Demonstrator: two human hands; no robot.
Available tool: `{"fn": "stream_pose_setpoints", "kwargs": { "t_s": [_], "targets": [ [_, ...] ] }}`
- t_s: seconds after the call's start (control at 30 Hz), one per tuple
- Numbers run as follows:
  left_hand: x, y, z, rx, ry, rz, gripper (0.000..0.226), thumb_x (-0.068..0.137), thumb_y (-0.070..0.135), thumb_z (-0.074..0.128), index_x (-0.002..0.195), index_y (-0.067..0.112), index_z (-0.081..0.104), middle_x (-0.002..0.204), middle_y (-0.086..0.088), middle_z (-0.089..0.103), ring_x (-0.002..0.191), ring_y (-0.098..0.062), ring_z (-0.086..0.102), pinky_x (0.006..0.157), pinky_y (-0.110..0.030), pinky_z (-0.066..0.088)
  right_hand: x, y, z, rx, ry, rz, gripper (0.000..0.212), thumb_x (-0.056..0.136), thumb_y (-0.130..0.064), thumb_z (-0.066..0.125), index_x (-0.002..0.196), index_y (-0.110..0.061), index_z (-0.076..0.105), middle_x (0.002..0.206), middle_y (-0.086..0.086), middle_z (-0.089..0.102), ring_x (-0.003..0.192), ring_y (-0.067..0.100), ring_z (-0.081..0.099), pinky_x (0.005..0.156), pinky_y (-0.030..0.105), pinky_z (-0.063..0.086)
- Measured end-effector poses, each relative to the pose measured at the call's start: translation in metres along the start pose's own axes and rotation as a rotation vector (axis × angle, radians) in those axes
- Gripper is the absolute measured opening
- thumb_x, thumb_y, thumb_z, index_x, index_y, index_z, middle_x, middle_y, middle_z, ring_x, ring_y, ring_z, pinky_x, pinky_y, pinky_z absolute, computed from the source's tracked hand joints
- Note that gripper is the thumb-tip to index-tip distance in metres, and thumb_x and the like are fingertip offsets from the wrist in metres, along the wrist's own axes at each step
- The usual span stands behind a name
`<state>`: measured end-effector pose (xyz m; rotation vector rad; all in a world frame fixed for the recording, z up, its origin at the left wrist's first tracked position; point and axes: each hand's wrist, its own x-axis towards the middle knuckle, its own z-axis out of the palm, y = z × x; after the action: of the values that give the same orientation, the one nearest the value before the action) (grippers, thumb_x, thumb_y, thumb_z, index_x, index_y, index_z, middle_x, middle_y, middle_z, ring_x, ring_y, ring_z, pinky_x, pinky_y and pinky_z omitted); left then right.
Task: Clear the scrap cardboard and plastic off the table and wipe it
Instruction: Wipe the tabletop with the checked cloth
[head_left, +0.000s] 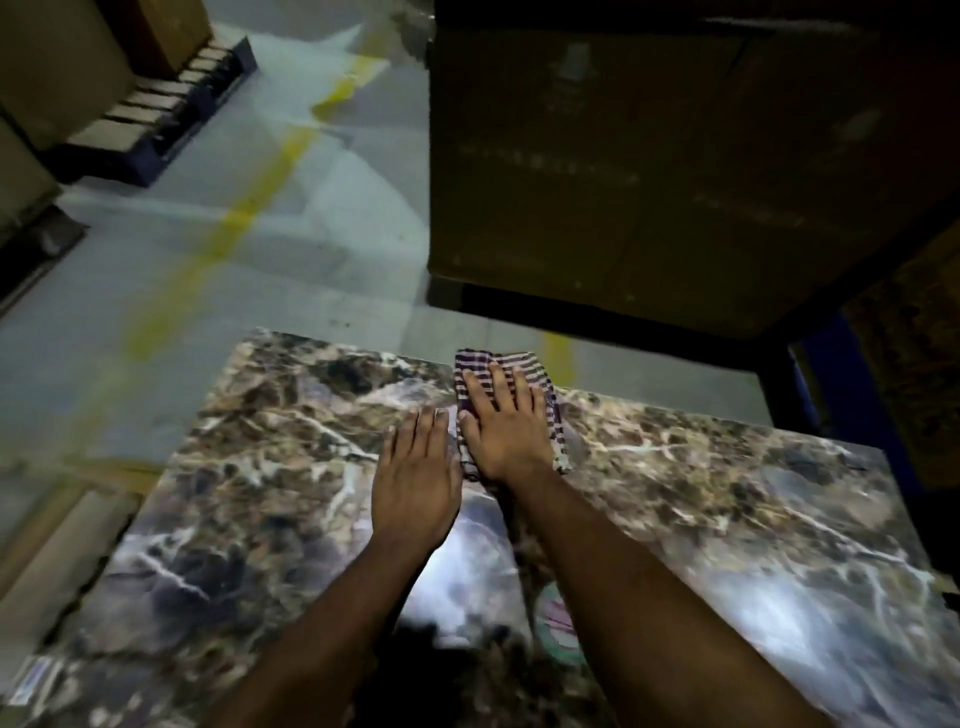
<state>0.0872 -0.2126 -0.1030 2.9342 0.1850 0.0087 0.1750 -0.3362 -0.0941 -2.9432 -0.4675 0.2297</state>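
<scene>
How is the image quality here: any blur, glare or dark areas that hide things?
Head view: dim overall; big cardboard box nearly lost in shadow; bright glare on the marble table near the forearms; motion blur softens floor and table edges; right hand on the checked cloth stays fairly sharp.

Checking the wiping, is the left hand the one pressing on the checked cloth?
No, the right hand lies flat on the checked cloth, while the left hand rests on the bare marble table.
</scene>
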Motion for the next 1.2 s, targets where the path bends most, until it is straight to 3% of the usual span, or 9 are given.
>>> {"fn": "stream_pose_setpoints", "kwargs": {
  "t_s": [0.27, 0.57, 0.7, 0.87, 1.03, 1.2],
  "targets": [
    [0.020, -0.130, -0.023, -0.026, 0.028, -0.070, 0.058, 0.100, 0.031, 0.036, 0.155, 0.013, 0.035, 0.162, -0.006, 0.033, 0.151, -0.022, 0.028, 0.123, -0.042, 0.025, 0.066, -0.138, 0.019, -0.029, -0.036, -0.128, 0.060, 0.103, -0.055, 0.022, 0.160, -0.042, 0.009, 0.171, 0.001, 0.009, 0.157, 0.030, 0.003, 0.125, 0.053, 0.001],
    [0.000, -0.182, -0.038, -0.078, 0.024, -0.085, 0.061, 0.103, 0.031, 0.034, 0.159, 0.010, 0.022, 0.167, -0.006, 0.019, 0.155, -0.020, 0.015, 0.126, -0.038, 0.013, 0.068, -0.195, 0.022, -0.056, -0.073, -0.237, 0.059, 0.104, -0.054, 0.021, 0.160, -0.042, 0.007, 0.171, 0.000, 0.001, 0.157, 0.028, -0.006, 0.125, 0.051, -0.005],
    [-0.039, -0.200, -0.038, -0.060, 0.054, -0.128, 0.065, 0.097, 0.033, 0.034, 0.156, 0.006, 0.031, 0.163, -0.011, 0.028, 0.152, -0.024, 0.025, 0.125, -0.040, 0.016, 0.038, -0.219, 0.029, -0.037, -0.071, -0.324, 0.067, 0.095, -0.058, 0.007, 0.160, -0.042, 0.016, 0.171, -0.001, 0.009, 0.157, 0.028, 0.000, 0.125, 0.051, -0.001],
    [-0.120, -0.214, -0.040, -0.070, -0.003, -0.224, 0.070, 0.097, 0.039, 0.017, 0.158, 0.006, 0.025, 0.166, -0.011, 0.021, 0.154, -0.024, 0.017, 0.126, -0.041, 0.015, -0.024, -0.253, 0.042, -0.019, -0.094, -0.446, 0.070, 0.093, -0.058, 0.008, 0.159, -0.041, 0.022, 0.170, 0.001, 0.016, 0.157, 0.029, 0.006, 0.125, 0.052, 0.001],
    [-0.224, -0.218, -0.043, -0.046, 0.008, -0.381, 0.064, 0.098, 0.031, 0.034, 0.157, 0.007, 0.028, 0.165, -0.010, 0.023, 0.153, -0.023, 0.022, 0.125, -0.040, 0.017, -0.108, -0.293, 0.058, -0.002, -0.127, -0.610, 0.068, 0.095, -0.056, 0.011, 0.159, -0.038, 0.025, 0.169, 0.003, 0.017, 0.157, 0.032, 0.008, 0.124, 0.053, 0.001],
    [-0.316, -0.223, -0.052, -0.057, -0.043, -0.494, 0.063, 0.099, 0.031, 0.036, 0.157, 0.007, 0.028, 0.165, -0.010, 0.025, 0.153, -0.023, 0.021, 0.125, -0.034, 0.006, -0.185, -0.324, 0.072, -0.013, -0.172, -0.711, 0.066, 0.095, -0.055, 0.013, 0.158, -0.040, 0.028, 0.169, 0.003, 0.019, 0.157, 0.032, 0.008, 0.125, 0.055, 0.001]
  ]
}}
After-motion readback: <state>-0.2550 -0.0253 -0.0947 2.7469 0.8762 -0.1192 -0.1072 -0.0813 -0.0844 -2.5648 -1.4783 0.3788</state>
